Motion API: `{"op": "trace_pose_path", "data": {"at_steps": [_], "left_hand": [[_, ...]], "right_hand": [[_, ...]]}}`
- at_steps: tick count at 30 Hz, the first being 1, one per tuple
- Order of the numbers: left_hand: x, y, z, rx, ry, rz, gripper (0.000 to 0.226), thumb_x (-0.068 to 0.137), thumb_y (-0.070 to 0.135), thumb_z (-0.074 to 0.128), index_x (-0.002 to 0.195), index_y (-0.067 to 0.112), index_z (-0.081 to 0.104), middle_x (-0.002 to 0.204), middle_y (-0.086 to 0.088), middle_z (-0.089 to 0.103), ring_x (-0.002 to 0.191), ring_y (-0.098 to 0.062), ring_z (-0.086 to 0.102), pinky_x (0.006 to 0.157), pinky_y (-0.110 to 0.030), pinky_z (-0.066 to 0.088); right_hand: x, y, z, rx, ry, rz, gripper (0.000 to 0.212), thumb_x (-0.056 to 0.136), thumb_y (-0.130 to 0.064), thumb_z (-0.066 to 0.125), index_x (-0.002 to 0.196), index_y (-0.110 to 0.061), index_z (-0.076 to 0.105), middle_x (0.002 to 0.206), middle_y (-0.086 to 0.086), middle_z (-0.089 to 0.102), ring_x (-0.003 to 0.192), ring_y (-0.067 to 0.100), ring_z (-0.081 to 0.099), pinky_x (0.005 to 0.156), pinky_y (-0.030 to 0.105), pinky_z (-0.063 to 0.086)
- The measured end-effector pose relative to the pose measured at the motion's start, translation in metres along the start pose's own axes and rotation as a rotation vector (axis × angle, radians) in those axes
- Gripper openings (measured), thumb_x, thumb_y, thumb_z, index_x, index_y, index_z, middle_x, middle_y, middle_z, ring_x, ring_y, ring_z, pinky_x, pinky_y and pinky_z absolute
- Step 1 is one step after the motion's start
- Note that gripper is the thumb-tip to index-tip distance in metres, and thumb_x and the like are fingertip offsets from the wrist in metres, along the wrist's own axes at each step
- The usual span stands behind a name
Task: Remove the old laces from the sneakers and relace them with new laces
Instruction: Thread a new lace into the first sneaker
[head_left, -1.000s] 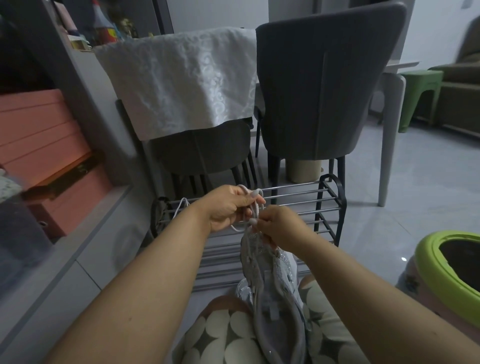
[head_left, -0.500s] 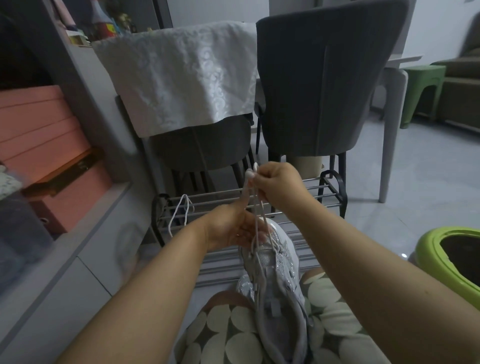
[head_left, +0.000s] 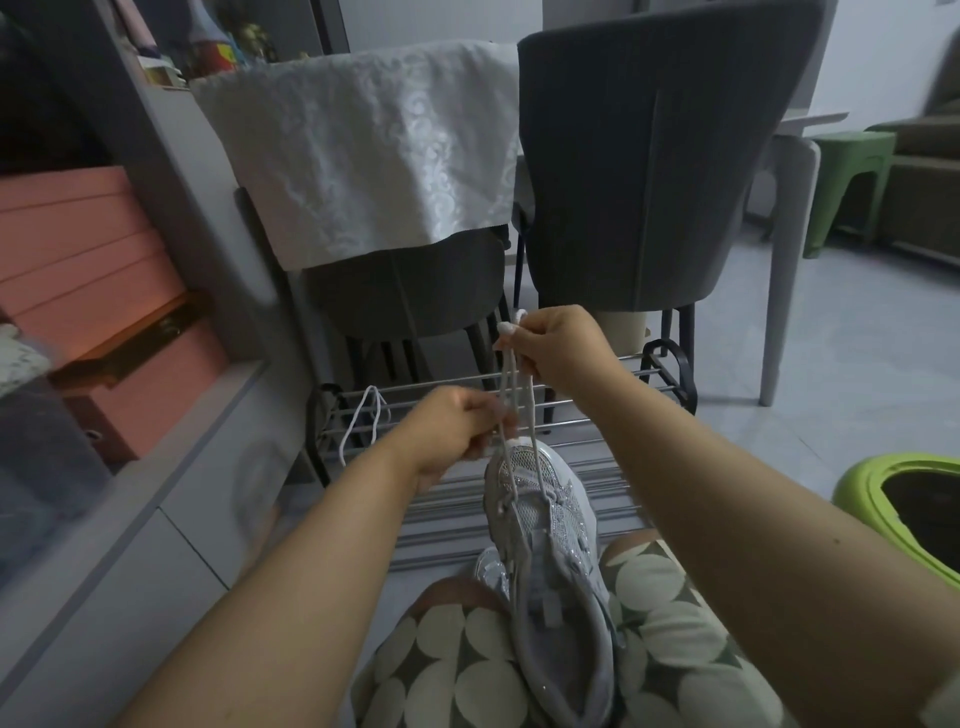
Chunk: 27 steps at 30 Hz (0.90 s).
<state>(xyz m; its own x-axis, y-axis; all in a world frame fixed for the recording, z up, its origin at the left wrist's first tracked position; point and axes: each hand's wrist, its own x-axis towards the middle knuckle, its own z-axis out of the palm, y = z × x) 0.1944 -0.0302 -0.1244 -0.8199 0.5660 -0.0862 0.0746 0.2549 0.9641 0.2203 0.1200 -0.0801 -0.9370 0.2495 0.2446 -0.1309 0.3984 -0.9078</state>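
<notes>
A grey-white sneaker (head_left: 550, 545) lies on my lap, toe pointing away from me. A white lace (head_left: 511, 395) runs up from its front eyelets in two strands. My right hand (head_left: 558, 348) pinches both lace ends and holds them raised above the toe. My left hand (head_left: 457, 431) sits lower, at the toe, with its fingers curled round the strands. Another white lace (head_left: 363, 421) hangs over the left end of the metal shoe rack (head_left: 597, 410).
Two dark grey chairs (head_left: 644, 171) stand behind the rack, the left one draped with a white cloth (head_left: 374, 145). A grey cabinet (head_left: 156, 467) with pink boxes is at left. A green-rimmed tub (head_left: 904, 493) sits at right, a green stool (head_left: 852, 171) beyond.
My right hand has lifted the lace ends up and away from the sneaker, drawing the strands taut. My left hand has dropped from the lace ends to the toe.
</notes>
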Motion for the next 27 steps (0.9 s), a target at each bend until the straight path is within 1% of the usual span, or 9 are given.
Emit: {"op": "trace_pose_path", "data": {"at_steps": [5, 10, 12, 15, 17, 19, 20, 23, 27], "left_hand": [[0.010, 0.028, -0.007, -0.012, 0.107, 0.035, 0.021, 0.097, 0.017, 0.052, 0.086, 0.009, 0.067, 0.073, -0.001, 0.067, 0.055, -0.006, 0.051, 0.049, -0.018, 0.043], [0.018, 0.052, -0.005, -0.117, 0.236, 0.040, 0.016, 0.096, 0.008, 0.053, 0.094, -0.003, 0.064, 0.077, -0.010, 0.064, 0.061, -0.012, 0.061, 0.059, -0.022, 0.058], [0.020, 0.053, -0.007, -0.006, 0.271, 0.023, 0.019, 0.095, 0.008, 0.055, 0.109, -0.003, 0.061, 0.085, -0.012, 0.065, 0.069, -0.017, 0.065, 0.067, -0.027, 0.060], [0.017, 0.053, -0.009, 0.281, 0.289, 0.128, 0.040, 0.093, 0.016, 0.060, 0.132, 0.018, 0.049, 0.091, -0.001, 0.063, 0.078, -0.012, 0.065, 0.072, -0.032, 0.058], [0.011, 0.056, -0.004, 0.303, 0.209, 0.246, 0.029, 0.094, 0.017, 0.059, 0.122, 0.020, 0.056, 0.077, 0.007, 0.059, 0.063, 0.002, 0.058, 0.063, -0.023, 0.051], [0.008, 0.055, 0.001, 0.378, 0.216, 0.268, 0.007, 0.094, 0.017, 0.056, 0.097, 0.016, 0.063, 0.064, 0.008, 0.055, 0.053, 0.002, 0.051, 0.060, -0.022, 0.045], [0.008, 0.052, 0.001, 0.427, 0.247, 0.253, 0.011, 0.095, 0.020, 0.056, 0.090, 0.014, 0.065, 0.063, 0.007, 0.055, 0.055, -0.003, 0.051, 0.062, -0.025, 0.045], [0.009, 0.032, -0.006, 0.440, 0.268, 0.185, 0.020, 0.096, 0.026, 0.054, 0.092, 0.013, 0.070, 0.066, 0.001, 0.058, 0.057, -0.011, 0.053, 0.059, -0.026, 0.048], [0.004, -0.017, -0.021, 0.383, 0.345, 0.105, 0.021, 0.097, 0.022, 0.053, 0.092, 0.014, 0.071, 0.065, 0.001, 0.060, 0.058, -0.011, 0.054, 0.056, -0.023, 0.050]], "right_hand": [[0.002, -0.003, -0.015, -0.175, -0.004, 0.012, 0.032, 0.095, -0.029, 0.054, 0.075, -0.007, 0.067, 0.066, -0.002, 0.058, 0.047, -0.001, 0.044, 0.051, 0.015, 0.036], [0.000, -0.020, -0.019, -0.067, -0.023, 0.013, 0.032, 0.098, -0.027, 0.049, 0.079, -0.007, 0.065, 0.067, 0.007, 0.059, 0.060, 0.015, 0.055, 0.068, 0.033, 0.053], [-0.002, -0.027, -0.020, -0.021, -0.073, 0.004, 0.032, 0.099, -0.027, 0.047, 0.079, -0.009, 0.064, 0.063, 0.006, 0.056, 0.059, 0.018, 0.055, 0.067, 0.032, 0.054], [-0.006, -0.030, -0.020, -0.134, -0.189, -0.012, 0.032, 0.098, -0.033, 0.047, 0.081, -0.014, 0.066, 0.065, 0.009, 0.049, 0.057, 0.019, 0.046, 0.061, 0.034, 0.046], [-0.010, -0.034, -0.018, -0.195, -0.268, -0.033, 0.033, 0.097, -0.034, 0.048, 0.088, -0.009, 0.067, 0.070, 0.011, 0.047, 0.060, 0.022, 0.042, 0.062, 0.033, 0.041], [-0.015, -0.039, -0.017, -0.195, -0.285, -0.074, 0.034, 0.097, -0.036, 0.048, 0.091, -0.008, 0.068, 0.069, 0.010, 0.049, 0.062, 0.022, 0.043, 0.061, 0.033, 0.041], [-0.017, -0.041, -0.017, -0.178, -0.273, -0.098, 0.033, 0.097, -0.036, 0.048, 0.088, -0.011, 0.068, 0.066, 0.007, 0.050, 0.060, 0.022, 0.043, 0.061, 0.033, 0.041], [-0.019, -0.043, -0.021, -0.059, -0.222, -0.144, 0.031, 0.096, -0.033, 0.049, 0.081, -0.015, 0.068, 0.050, -0.008, 0.050, 0.051, 0.014, 0.040, 0.058, 0.033, 0.039], [-0.022, -0.041, -0.024, 0.209, -0.175, -0.140, 0.029, 0.097, -0.027, 0.049, 0.082, -0.009, 0.067, 0.048, -0.007, 0.040, 0.047, 0.012, 0.032, 0.050, 0.028, 0.031]]}}
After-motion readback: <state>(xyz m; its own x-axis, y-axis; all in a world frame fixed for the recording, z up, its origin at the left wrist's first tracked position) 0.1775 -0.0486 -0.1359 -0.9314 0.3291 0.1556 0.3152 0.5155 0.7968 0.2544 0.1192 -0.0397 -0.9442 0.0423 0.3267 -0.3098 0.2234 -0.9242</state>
